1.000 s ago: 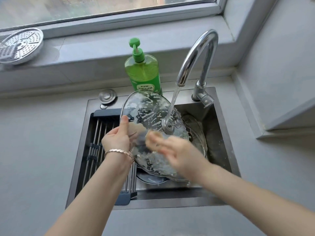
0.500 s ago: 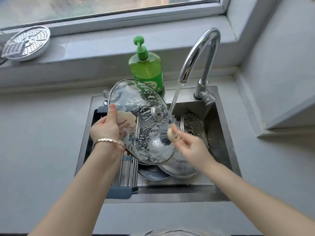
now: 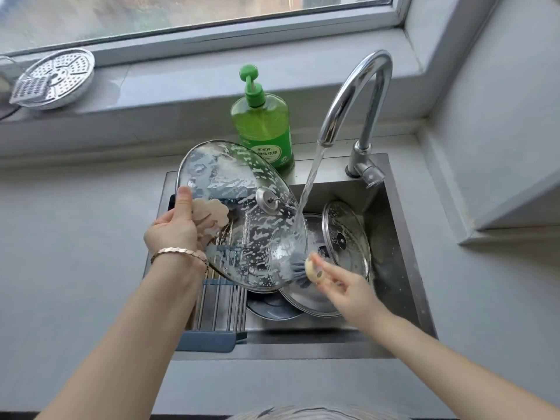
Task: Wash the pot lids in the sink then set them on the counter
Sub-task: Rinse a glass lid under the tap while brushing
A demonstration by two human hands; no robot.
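A large glass pot lid (image 3: pixel 236 207), streaked with soap foam, is tilted over the left of the steel sink (image 3: pixel 403 237). My left hand (image 3: pixel 177 228) grips its left rim, thumb on the inner face and fingers behind the glass. Against the lid's lower right edge my right hand (image 3: pixel 342 283) pinches a small round dish brush (image 3: pixel 303 268) with dark bristles. Water runs from the faucet (image 3: pixel 354 98) onto that edge. A smaller glass lid (image 3: pixel 348 237) leans in the sink's right part. A steel lid (image 3: pixel 309 298) lies flat beneath.
A green dish soap bottle (image 3: pixel 263 125) stands behind the sink. A roll-up drying rack (image 3: pixel 218 304) covers the sink's left side. A perforated steamer plate (image 3: pixel 57 77) leans on the window sill at far left. Grey counter (image 3: pixel 75 237) lies on both sides.
The large lid has shifted left and up, with its inner face and knob screw now showing. My right hand has dropped to the lid's lower right edge, holding the brush under the running water.
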